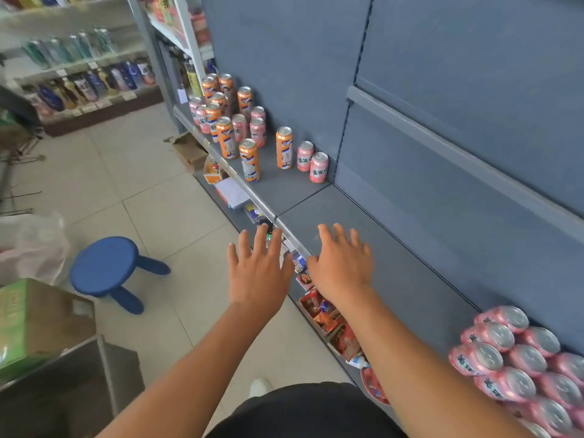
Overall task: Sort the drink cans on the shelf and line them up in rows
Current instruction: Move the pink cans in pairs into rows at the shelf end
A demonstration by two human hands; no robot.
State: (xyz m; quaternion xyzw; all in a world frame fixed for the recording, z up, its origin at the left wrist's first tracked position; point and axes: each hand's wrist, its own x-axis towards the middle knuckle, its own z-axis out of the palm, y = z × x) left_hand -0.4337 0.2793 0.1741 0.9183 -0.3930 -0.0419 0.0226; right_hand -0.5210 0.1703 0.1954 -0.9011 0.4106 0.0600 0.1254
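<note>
The loose cans [235, 121] stood upright on the grey shelf [395, 248], orange and pink mixed together in an uneven cluster toward its far left end. Nearest the viewer were a tall orange can [249, 159] at the front edge and a shorter pink can [318, 167] against the back panel. At the near right end, a block of pink cans [518, 358] already sat packed in tight rows. Between the two groups the shelf board lay bare.

Both hands were held out flat with fingers spread, gripping nothing. The right hand [343, 267] hovered over the shelf board; the left hand [257, 273] hung just outside the front rail, above the floor. The loose cans lay ahead of both hands and well apart from them. The orange can lined up with the left hand and the pink can with the right, neither hand clearly closer. Since the cans' long axes ran vertical, a grasp would probably come from the side.

A blue stool [104, 267] stood on the tiles to the left.
</note>
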